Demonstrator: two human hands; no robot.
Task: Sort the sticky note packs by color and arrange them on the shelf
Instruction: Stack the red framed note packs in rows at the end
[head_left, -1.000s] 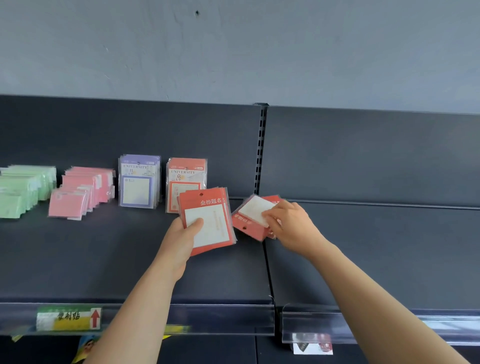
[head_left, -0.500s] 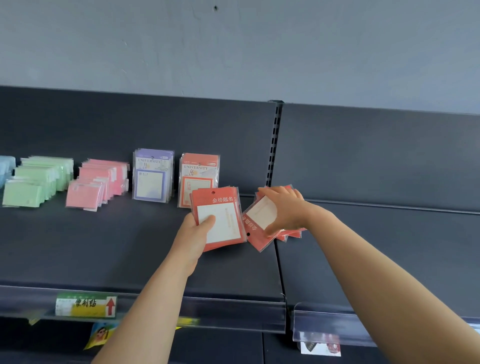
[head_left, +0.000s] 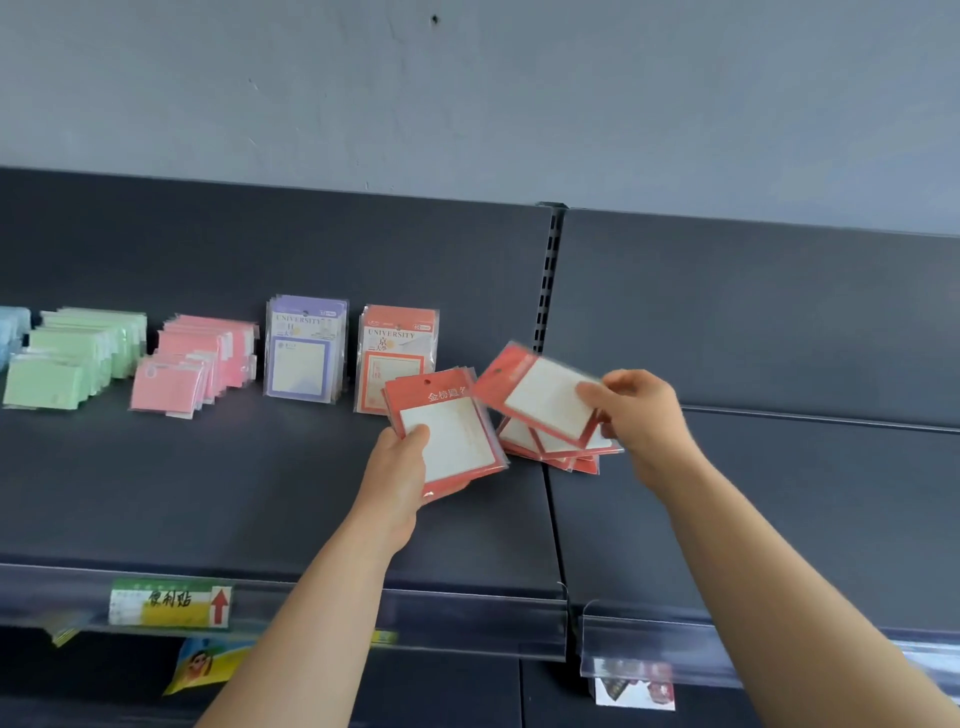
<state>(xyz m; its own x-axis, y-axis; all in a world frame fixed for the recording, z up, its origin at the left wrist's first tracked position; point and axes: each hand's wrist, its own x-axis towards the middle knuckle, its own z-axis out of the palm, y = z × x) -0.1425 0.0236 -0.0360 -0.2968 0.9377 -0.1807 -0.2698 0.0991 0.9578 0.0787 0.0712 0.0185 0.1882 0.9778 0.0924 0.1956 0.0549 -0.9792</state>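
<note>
Left hand (head_left: 400, 462) grips a stack of red-bordered sticky note packs (head_left: 452, 431) — fingers mostly hidden behind; right hand (head_left: 641, 410) pinches a blurred red pack (head_left: 540, 397) over a half-covered pile (head_left: 558, 451) — pale blue packs (head_left: 10, 327) cut off left.

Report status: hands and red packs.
Left hand grips a red stack. Right hand pinches one red pack over the loose pile. Nothing blocks the hands.

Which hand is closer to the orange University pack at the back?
Left. The left hand, holding a red stack, is just in front of the orange University pack; the right hand is farther off to its right.
</note>
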